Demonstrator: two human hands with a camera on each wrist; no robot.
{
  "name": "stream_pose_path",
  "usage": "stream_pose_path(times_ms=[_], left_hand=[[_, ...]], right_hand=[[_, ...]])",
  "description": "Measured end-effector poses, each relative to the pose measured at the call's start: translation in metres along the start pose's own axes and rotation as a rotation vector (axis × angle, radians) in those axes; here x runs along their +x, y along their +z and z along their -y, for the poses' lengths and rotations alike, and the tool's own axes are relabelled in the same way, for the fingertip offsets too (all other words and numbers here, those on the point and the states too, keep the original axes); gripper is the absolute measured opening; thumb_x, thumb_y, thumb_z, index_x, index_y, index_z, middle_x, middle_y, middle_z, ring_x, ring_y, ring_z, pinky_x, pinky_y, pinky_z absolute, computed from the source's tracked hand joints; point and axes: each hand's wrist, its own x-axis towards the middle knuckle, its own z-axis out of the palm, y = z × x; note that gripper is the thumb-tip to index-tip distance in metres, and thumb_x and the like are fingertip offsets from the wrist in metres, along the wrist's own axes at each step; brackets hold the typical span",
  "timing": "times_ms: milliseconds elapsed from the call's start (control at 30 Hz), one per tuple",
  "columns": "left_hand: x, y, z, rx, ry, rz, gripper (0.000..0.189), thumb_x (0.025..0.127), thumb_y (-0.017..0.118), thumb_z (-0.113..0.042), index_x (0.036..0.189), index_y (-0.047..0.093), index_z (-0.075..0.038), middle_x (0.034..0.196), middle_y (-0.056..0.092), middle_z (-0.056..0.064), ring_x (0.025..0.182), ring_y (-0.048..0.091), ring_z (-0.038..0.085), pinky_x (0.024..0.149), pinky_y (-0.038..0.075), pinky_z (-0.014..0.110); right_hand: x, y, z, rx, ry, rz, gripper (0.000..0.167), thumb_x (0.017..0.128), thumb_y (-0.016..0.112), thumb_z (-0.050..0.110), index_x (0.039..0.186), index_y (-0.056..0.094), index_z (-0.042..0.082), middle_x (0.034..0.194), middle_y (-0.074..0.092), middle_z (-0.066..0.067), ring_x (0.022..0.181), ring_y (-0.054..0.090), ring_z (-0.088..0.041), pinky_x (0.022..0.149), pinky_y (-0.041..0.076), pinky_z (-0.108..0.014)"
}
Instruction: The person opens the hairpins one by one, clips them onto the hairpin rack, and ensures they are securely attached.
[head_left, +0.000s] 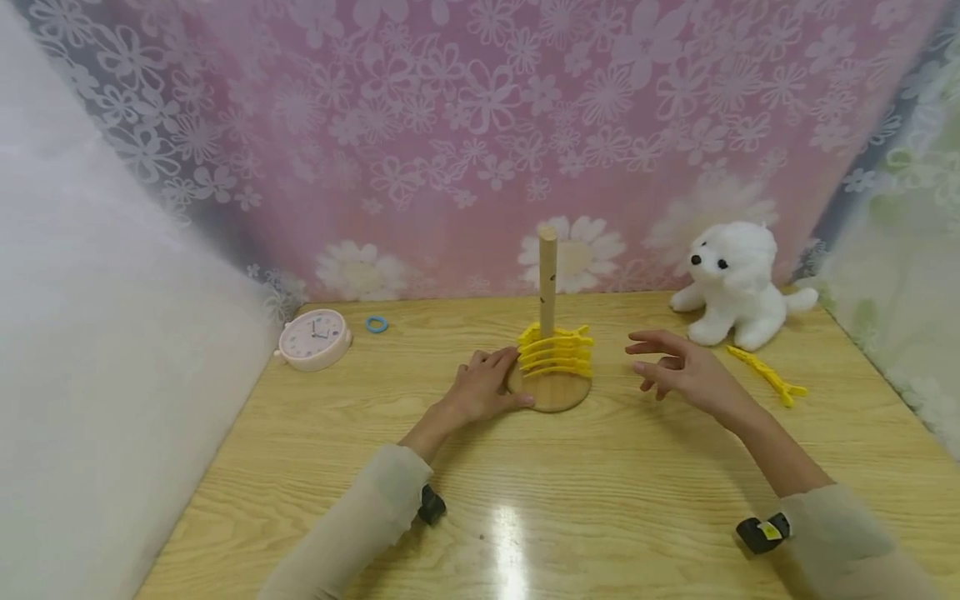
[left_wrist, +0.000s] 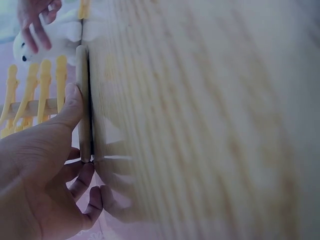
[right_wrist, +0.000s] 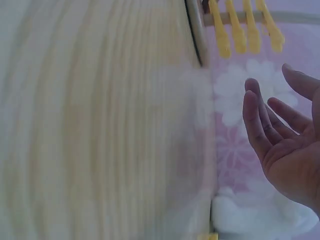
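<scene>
A round wooden base (head_left: 557, 393) carries an upright wooden post (head_left: 547, 275). Several yellow curved plastic pieces (head_left: 558, 354) are stacked around the foot of the post. My left hand (head_left: 483, 387) grips the base at its left edge, with the thumb along the near side; in the left wrist view the thumb lies over the base's rim (left_wrist: 84, 120) and the other fingers bend at its edge. To the right of the stand, my right hand (head_left: 686, 371) hovers with loosely bent fingers and holds nothing. Close beside it on the table lies one more yellow piece (head_left: 767, 375), forked at one end.
A white plush dog (head_left: 738, 287) sits at the back right, just behind the loose yellow piece. Toward the back left are a pink round clock (head_left: 315, 340) and a small blue ring (head_left: 377, 324). Flowered curtain (head_left: 480, 150) hangs behind the wooden table (head_left: 600, 500).
</scene>
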Motion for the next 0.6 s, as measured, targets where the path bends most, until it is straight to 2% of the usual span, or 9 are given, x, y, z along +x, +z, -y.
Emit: stream_pose_path(times_ms=[200,333,433,533,600], left_hand=[[0.003,0.000,0.004,0.022,0.012,-0.011,0.093,0.095,0.060,-0.069,0.167,0.024,-0.023,0.171,0.028,-0.002,0.143,0.036,0.025,0.113,0.032,0.060],[0.004,0.000,0.004,0.021,0.020,-0.005,0.093,0.095,0.060,-0.069,0.167,0.025,-0.023,0.171,0.028,-0.002,0.142,0.036,0.025,0.113,0.031,0.061],[0.003,0.000,0.004,0.018,0.022,0.002,0.093,0.095,0.060,-0.070,0.168,0.024,-0.023,0.171,0.027,-0.002,0.142,0.036,0.025,0.112,0.032,0.060],[0.002,0.000,0.005,0.012,0.020,0.001,0.094,0.095,0.060,-0.069,0.168,0.023,-0.023,0.171,0.027,-0.002,0.141,0.036,0.025,0.112,0.032,0.061],[0.001,0.000,0.005,0.006,0.017,0.000,0.093,0.095,0.060,-0.069,0.168,0.023,-0.023,0.171,0.027,-0.002,0.141,0.036,0.026,0.112,0.032,0.061]], right_hand=[[-0.024,-0.022,-0.020,-0.061,0.048,-0.037,0.059,0.107,0.062,0.025,0.158,0.041,0.005,0.144,0.057,-0.021,0.097,0.074,-0.019,0.073,0.061,-0.043],[-0.041,-0.038,-0.033,-0.071,0.080,-0.088,0.060,0.106,0.063,0.024,0.158,0.040,0.002,0.134,0.064,0.006,0.098,0.073,-0.010,0.075,0.060,-0.040],[-0.053,-0.052,-0.043,-0.086,0.110,-0.169,0.050,0.106,0.065,0.024,0.152,0.050,0.011,0.122,0.065,0.026,0.094,0.072,-0.005,0.072,0.060,-0.034],[-0.063,-0.066,-0.052,-0.066,0.155,-0.273,0.037,0.104,0.066,0.023,0.141,0.058,0.025,0.112,0.066,0.033,0.087,0.072,-0.002,0.068,0.059,-0.029],[-0.070,-0.075,-0.057,-0.063,0.191,-0.337,0.035,0.104,0.067,0.023,0.137,0.059,0.027,0.105,0.066,0.036,0.082,0.071,-0.001,0.066,0.058,-0.026]])
